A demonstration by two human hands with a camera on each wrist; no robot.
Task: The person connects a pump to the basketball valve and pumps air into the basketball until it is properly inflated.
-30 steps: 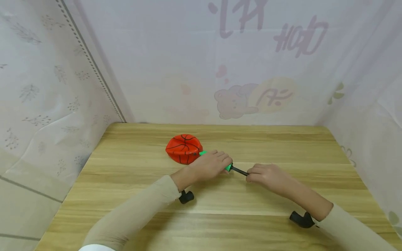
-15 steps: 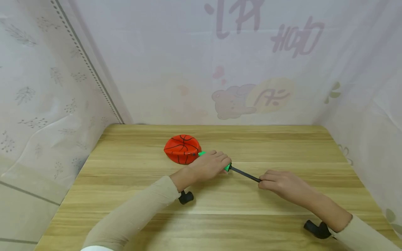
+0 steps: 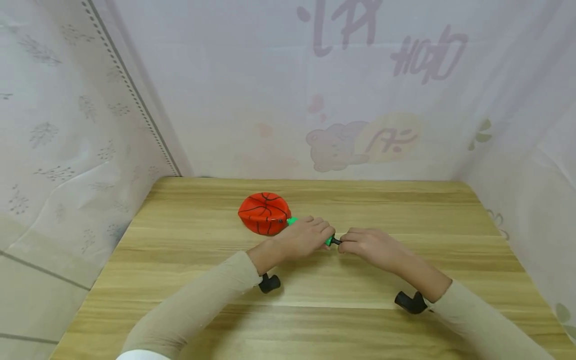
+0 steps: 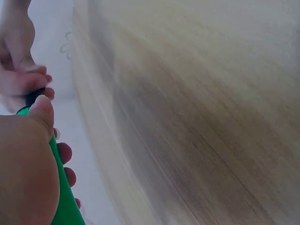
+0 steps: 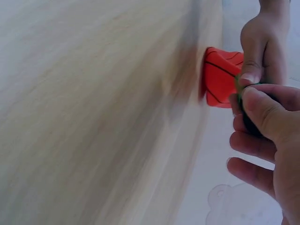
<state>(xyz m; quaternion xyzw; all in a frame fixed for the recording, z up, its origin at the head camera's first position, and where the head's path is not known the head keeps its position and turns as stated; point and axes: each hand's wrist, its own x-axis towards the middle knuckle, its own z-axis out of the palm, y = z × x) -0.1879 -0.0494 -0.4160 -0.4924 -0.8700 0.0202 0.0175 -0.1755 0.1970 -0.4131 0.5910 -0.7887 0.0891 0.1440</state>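
Pump [image 3: 329, 241] over the bench [image 3: 382, 205], left hand [image 3: 303, 237] and right hand [image 3: 371, 247] close together on it
Left grip curls round the green barrel [image 4: 68, 208], right pinches the dark rod [image 3: 336, 241]; dented red ball [image 3: 263, 215] sits at the pump's left end.

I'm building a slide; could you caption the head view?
The left hand grips a green pump beside a dented red ball; the right hand holds the pump's black rod.
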